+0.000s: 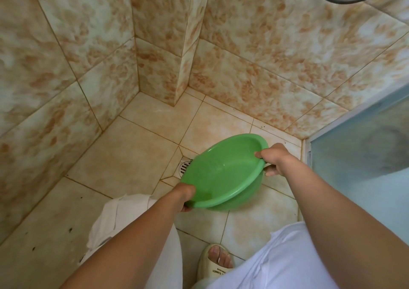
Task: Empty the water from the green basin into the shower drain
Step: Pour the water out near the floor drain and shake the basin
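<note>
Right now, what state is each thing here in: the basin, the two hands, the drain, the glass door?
green basin: held above the floor, tilted toward the drain, no water plainly visible inside.
left hand: grips the basin's near rim.
right hand: grips the far right rim.
shower drain: metal grate, partly hidden behind the basin.
shower door: frosted; open or closed, cannot tell.

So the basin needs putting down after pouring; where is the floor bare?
Bare tiles lie left of the drain toward the wall corner. It is crowded near the sandal and white cloth, below the basin.
</note>
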